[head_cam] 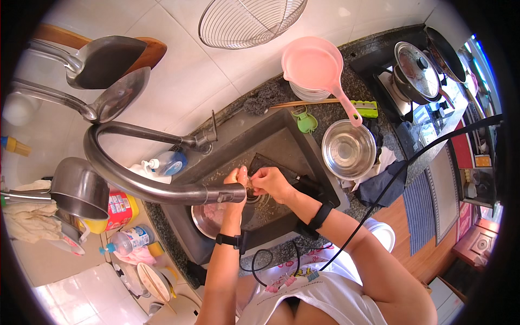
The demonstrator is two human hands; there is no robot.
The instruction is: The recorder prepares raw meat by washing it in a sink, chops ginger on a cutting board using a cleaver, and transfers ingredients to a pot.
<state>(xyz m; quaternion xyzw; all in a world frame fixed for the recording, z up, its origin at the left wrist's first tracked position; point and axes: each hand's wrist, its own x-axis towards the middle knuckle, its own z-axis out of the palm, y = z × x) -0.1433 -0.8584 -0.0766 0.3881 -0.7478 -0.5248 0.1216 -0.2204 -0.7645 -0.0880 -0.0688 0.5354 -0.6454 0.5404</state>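
My left hand [236, 178] is over the sink, its lower part partly hidden by the faucet head. My right hand [271, 183] meets it there, fingertips pinched together. Between the two hands is a small pale piece [250, 185], apparently food, mostly covered by my fingers. Below my left wrist a metal bowl [199, 223] holds pinkish raw food [214, 212]. Behind and beside my right hand, a cleaver-like knife with a dark blade [260, 161] lies in the dark sink [280, 142]. Small pale scraps are scattered over the sink floor.
The curved faucet [162, 191] arches close over my left hand. Right of the sink are a steel bowl [348, 149], a pink ladle [313, 63] and a dark cloth [384, 185]. A lidded pot [416, 77] stands on the stove. A black cable [365, 223] crosses my right arm.
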